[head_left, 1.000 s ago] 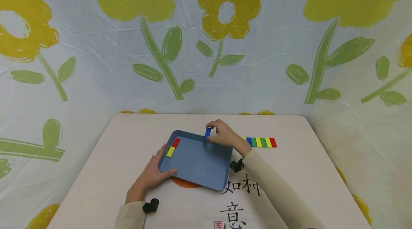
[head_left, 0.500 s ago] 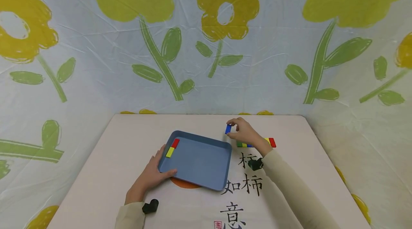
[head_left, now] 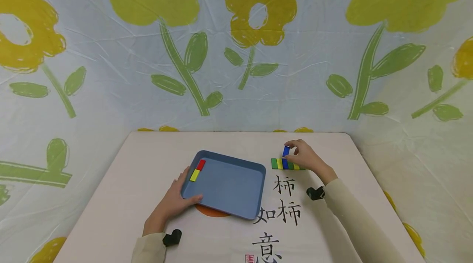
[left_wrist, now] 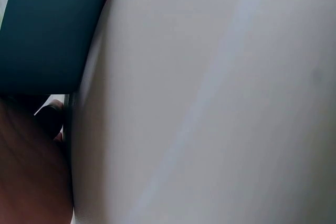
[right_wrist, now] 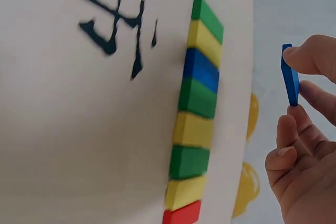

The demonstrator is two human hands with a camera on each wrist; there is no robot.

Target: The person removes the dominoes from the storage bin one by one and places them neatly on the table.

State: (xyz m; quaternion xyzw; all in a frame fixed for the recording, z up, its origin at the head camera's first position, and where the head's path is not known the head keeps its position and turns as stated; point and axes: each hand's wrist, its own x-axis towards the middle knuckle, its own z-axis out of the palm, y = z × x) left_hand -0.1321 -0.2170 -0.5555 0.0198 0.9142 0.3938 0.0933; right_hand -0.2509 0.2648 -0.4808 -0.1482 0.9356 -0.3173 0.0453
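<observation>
Between thumb and fingertips my right hand point(head_left: 306, 156) pinches a small blue block point(head_left: 286, 151), held raised above a row of coloured blocks. The right wrist view shows that blue block point(right_wrist: 290, 74) apart from the row, with the thumb on one end. Green, yellow, blue and red blocks point(right_wrist: 194, 129) lie side by side there; the hand hides part of the row in the head view. My left hand point(head_left: 175, 196) rests spread at the left corner of a blue-grey tray point(head_left: 229, 189), thumb on the near rim. Inside the tray, a red block point(head_left: 200, 165) touches a yellow block point(head_left: 194, 175).
A pale table point(head_left: 148, 152) carries black brush-written characters point(head_left: 288, 212) and an orange printed shape point(head_left: 212, 211) partly under the tray. Behind the table's far edge hangs a cloth point(head_left: 295, 102) with printed yellow flowers.
From above the tray's far rim, my right hand has moved right with the blue block to above the row. More of the row's left end shows. The left hand and tray stay put.
</observation>
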